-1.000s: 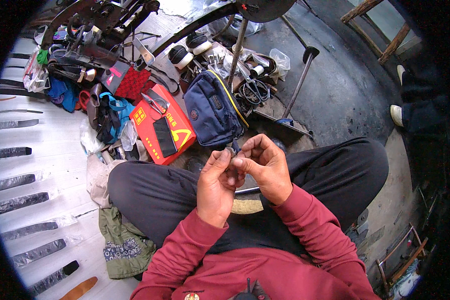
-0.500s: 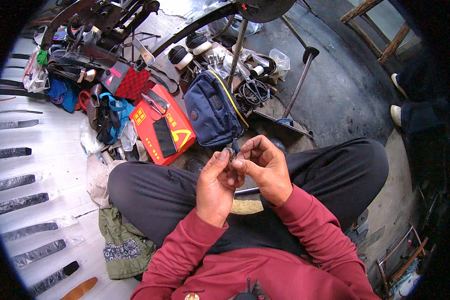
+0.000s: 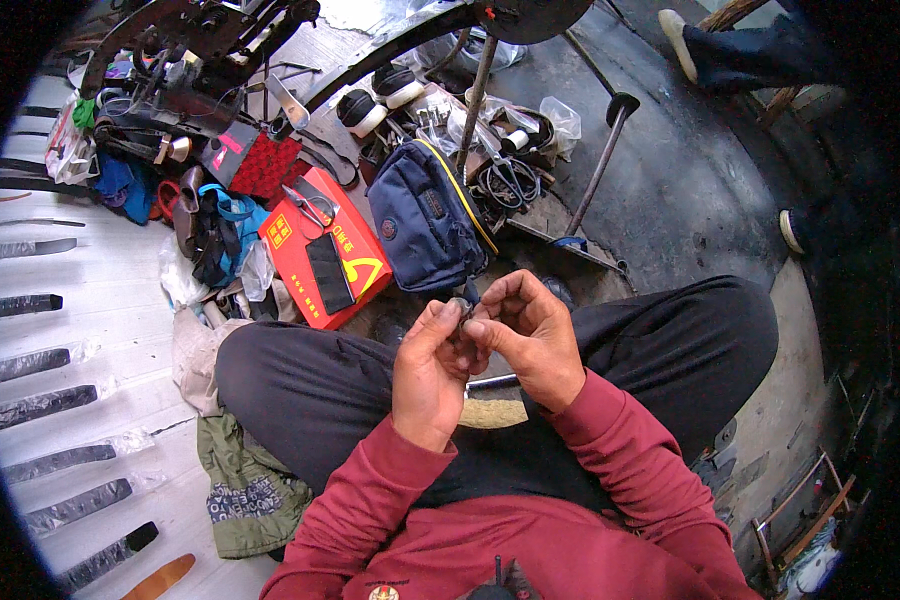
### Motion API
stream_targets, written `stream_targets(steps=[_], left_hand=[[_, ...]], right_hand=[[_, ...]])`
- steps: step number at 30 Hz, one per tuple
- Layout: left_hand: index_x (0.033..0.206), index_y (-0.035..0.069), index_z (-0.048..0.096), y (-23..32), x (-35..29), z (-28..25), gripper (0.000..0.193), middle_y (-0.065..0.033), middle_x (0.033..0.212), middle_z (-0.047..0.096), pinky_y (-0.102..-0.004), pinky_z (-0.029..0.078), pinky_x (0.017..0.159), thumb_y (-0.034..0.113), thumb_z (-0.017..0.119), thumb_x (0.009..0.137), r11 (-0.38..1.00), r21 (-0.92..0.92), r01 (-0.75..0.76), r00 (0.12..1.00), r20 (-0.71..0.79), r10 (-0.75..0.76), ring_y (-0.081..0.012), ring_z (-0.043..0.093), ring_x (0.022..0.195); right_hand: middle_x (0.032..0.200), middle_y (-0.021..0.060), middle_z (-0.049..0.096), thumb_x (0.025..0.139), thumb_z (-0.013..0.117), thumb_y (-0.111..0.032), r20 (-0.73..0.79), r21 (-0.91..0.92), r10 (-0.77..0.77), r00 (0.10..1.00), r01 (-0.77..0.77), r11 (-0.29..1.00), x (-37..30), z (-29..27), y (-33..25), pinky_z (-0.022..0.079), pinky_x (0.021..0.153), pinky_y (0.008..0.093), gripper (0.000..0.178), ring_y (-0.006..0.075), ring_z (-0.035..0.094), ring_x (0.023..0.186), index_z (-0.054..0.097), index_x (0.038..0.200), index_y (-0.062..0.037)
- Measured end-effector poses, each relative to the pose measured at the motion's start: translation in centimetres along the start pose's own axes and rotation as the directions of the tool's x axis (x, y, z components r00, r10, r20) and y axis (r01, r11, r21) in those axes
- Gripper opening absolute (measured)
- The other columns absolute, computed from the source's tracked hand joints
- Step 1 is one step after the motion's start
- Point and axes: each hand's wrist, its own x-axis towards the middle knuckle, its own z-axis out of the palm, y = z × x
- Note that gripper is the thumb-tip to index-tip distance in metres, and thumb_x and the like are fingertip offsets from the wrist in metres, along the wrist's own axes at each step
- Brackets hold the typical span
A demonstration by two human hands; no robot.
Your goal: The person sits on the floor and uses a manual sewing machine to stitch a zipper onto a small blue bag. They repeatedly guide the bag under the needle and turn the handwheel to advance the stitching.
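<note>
Together, 2 hands (image 3: 428,372), small object (image 3: 463,304) pinched

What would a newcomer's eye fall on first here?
Probably the bright red box, left of centre, with a flat black piece on top. Just to its right is a dark blue bag with yellow edging. Near the picture's middle, the left hand and right hand meet around a small greyish thing.

The left hand (image 3: 428,375) pinched a small greyish object (image 3: 463,304), the right hand (image 3: 535,342) against it. On the red box (image 3: 292,268), scissors (image 3: 304,202) lay toward the far edge, a black slab (image 3: 329,275) nearer the front edge.
</note>
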Motion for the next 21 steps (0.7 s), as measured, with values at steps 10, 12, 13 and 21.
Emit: stream_targets(steps=[10,12,13,21], left_hand=[[0.091,0.016,0.06,0.15,-0.19,0.11,0.009,0.0046,0.083,0.059,-0.0256,0.04,0.062,0.022,0.061,0.098,0.988,0.133,-0.08,0.996,0.043,0.075,-0.0088,0.052,0.07],[0.092,0.016,0.06,0.24,-0.09,-0.08,0.009,0.0042,0.083,0.06,-0.0253,0.04,0.062,0.022,0.061,0.098,0.985,0.148,-0.083,0.996,0.035,0.079,-0.0086,0.052,0.069],[0.092,0.015,0.059,0.29,-0.05,-0.17,0.009,0.0041,0.083,0.06,-0.0252,0.04,0.062,0.022,0.061,0.098,0.984,0.162,-0.072,0.997,0.008,0.072,-0.0085,0.052,0.069],[0.09,0.011,0.063,0.74,-0.34,-0.35,0.011,0.0027,0.076,0.058,-0.0244,0.04,0.059,0.019,0.064,0.097,0.983,0.168,-0.076,0.997,0.019,0.074,-0.0085,0.051,0.062]], right_hand=[[0.084,0.0024,0.063,0.088,0.07,0.004,-0.032,-0.12,-0.078,0.996,0.074,0.99,-0.26,0.32,-0.04,0.053,0.068,0.025,0.022,0.0095,0.062,0.076,0.058,0.106,0.0],[0.082,0.0039,0.065,0.087,0.07,0.004,-0.026,-0.155,-0.127,0.992,0.121,0.98,-0.43,0.35,-0.03,0.053,0.068,0.0256,0.018,0.01,0.063,0.075,0.062,0.102,0.0006],[0.082,0.0046,0.065,0.087,0.07,0.005,-0.01,-0.172,-0.146,0.989,0.142,0.975,-0.51,0.33,-0.02,0.053,0.068,0.0259,0.015,0.0102,0.064,0.075,0.063,0.101,0.0009],[0.087,0.006,0.064,0.083,0.069,0.007,0.077,-0.492,-0.351,0.933,0.342,0.8,-0.27,0.23,-0.17,0.05,0.069,0.0269,0.01,0.0132,0.062,0.078,0.066,0.089,0.0003]])
